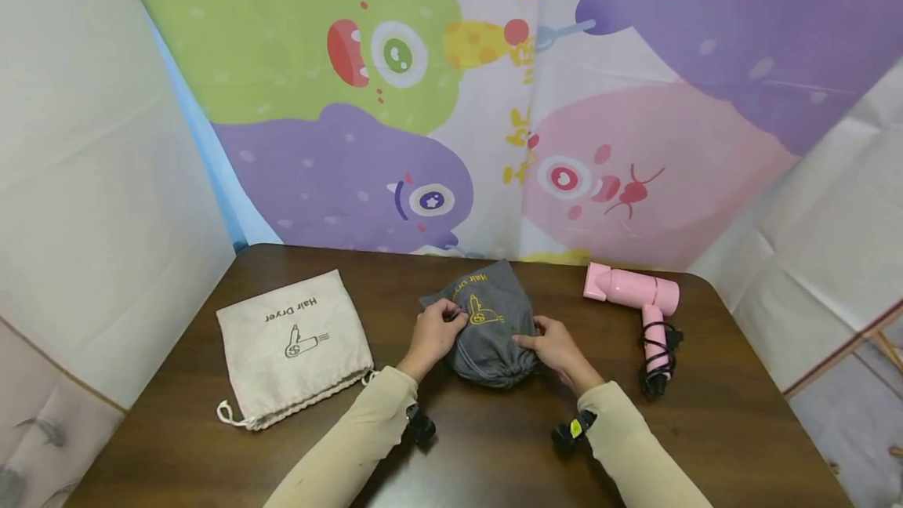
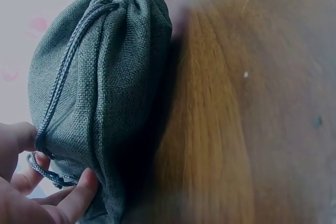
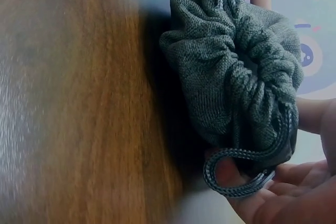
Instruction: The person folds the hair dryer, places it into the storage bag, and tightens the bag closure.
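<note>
A dark grey drawstring pouch (image 1: pixel 494 320) with yellow "Hair Dryer" lettering and a dryer drawing lies bulging at mid table, its gathered mouth towards the person. On its left side the left hand (image 1: pixel 436 329) pinches the cord and cloth; the cord loop (image 2: pixel 52 174) shows between those fingers in the left wrist view. The right hand (image 1: pixel 555 346) grips the opposite side, thumb on top and fingers beneath. Close up in the right wrist view, the puckered mouth (image 3: pixel 247 66) is drawn nearly closed, and a cord loop (image 3: pixel 210 169) hangs by the right fingers. The pouch's contents are hidden.
To the left, a cream drawstring pouch (image 1: pixel 296 343) with black "Hair Dryer" print lies flat. A pink hair dryer (image 1: pixel 631 288) rests at the right, black cord (image 1: pixel 656 359) wound round its handle. Behind the brown table (image 1: pixel 494 453) hangs a cartoon-printed curtain (image 1: pixel 487 218).
</note>
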The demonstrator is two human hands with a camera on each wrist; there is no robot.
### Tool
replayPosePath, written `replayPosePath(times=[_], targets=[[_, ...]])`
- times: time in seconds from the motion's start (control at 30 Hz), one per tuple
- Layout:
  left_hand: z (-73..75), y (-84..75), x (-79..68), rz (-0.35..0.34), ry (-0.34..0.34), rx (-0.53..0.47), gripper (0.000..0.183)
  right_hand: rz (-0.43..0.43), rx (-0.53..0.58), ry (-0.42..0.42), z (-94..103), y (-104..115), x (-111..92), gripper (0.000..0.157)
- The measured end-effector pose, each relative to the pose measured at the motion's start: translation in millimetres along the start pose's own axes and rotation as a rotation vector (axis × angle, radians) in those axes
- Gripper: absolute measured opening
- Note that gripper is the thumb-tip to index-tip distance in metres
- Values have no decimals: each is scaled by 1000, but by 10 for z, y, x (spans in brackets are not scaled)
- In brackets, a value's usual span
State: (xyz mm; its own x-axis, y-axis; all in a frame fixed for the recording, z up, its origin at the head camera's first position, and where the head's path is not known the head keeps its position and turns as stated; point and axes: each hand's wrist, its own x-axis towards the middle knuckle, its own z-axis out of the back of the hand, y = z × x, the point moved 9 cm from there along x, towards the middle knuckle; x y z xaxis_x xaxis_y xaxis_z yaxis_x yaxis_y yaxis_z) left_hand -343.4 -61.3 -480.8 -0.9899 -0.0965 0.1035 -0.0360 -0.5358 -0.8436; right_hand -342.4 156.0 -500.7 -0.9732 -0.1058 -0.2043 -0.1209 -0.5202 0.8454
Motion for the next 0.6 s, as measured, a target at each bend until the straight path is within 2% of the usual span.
replayPosePath(times=[0.2, 0.47, 0.6], targets=[[29, 12, 15, 17, 11, -9, 17, -5, -26, -9, 39, 3, 8, 58], [80, -11, 52, 35, -23, 35, 23, -2, -99, 10, 131, 74, -31, 60], [93, -9, 83, 49, -23, 58, 28, -19, -78, 39, 166, 49, -48, 57]])
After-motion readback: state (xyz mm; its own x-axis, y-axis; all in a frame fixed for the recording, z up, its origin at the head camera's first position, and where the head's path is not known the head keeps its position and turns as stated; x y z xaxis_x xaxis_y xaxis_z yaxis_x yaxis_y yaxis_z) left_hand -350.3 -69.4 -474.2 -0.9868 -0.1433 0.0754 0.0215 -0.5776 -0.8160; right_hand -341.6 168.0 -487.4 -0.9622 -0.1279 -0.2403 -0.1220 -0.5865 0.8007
